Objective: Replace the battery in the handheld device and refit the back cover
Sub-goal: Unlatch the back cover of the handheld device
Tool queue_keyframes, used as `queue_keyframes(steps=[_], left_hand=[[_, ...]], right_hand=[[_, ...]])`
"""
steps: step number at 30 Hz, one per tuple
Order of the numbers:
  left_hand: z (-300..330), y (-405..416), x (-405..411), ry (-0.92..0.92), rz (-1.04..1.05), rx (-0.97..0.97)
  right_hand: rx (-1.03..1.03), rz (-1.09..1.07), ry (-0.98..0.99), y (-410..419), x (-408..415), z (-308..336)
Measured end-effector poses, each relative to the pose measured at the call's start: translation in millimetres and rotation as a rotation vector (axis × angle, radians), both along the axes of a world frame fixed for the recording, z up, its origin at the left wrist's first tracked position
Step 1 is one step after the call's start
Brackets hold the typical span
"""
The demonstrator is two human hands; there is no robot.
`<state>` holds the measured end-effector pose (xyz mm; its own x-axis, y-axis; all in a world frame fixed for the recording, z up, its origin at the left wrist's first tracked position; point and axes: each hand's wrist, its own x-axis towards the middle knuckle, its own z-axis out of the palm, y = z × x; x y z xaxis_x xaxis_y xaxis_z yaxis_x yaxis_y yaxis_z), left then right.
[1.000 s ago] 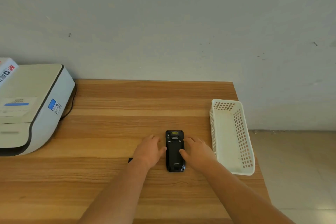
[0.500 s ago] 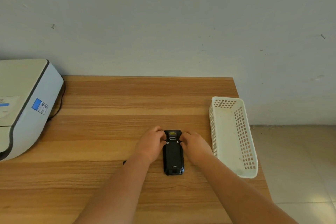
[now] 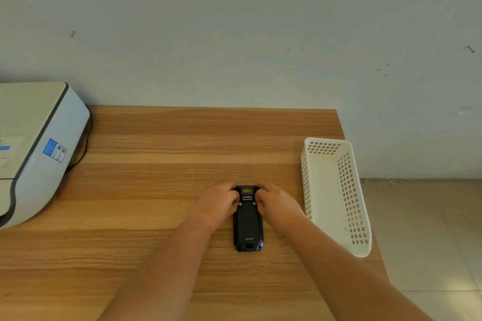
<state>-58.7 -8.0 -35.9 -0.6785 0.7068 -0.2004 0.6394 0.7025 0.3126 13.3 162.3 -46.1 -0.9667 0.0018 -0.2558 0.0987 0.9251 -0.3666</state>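
Two hands on one black handheld device (image 3: 248,219), lying flat and back-up on a wooden table (image 3: 167,138), long axis running away from the body. Left hand (image 3: 217,203) against the device's upper left edge, right hand (image 3: 277,203) against its upper right edge, both curled in toward the top end. Thumbs pressing at the two small round latches either side of the back cover (image 3: 247,224); remaining fingers wrapped narrowly around the device's far corners, clasping it between them. Cover seated on the body, small printed logo near its lower end, yellowish window at the top end between the hands.

Plenty of bare wood on the left: wide open stretch between the left forearm and a white printer (image 3: 34,148) at the table's left edge, cut off by the frame. Dark cable (image 3: 84,148) trailing down behind the printer's right side. Clear board also beyond the device, up to the table's far edge, flush with a pale wall (image 3: 234,28).

Tighter on the right: white perforated basket (image 3: 336,216) just beside the right wrist, apart from it, standing along the table's right edge with its near corner overhanging the side slightly. Tiled floor (image 3: 430,229) past that edge. Near edge of the table out of frame, beneath the forearms.
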Motion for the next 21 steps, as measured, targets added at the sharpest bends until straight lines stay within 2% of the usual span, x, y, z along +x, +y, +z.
queue_keyframes(steps=[13,21], left_hand=[[-2.1,0.2,-5.1,0.035,-0.130,-0.113],[-5.5,-1.0,-6.8,0.064,-0.138,-0.132]], right_hand=[[0.198,0.145,-0.009,3.0,-3.6,-17.8],[0.222,0.145,0.007,2.4,-2.3,-20.5]])
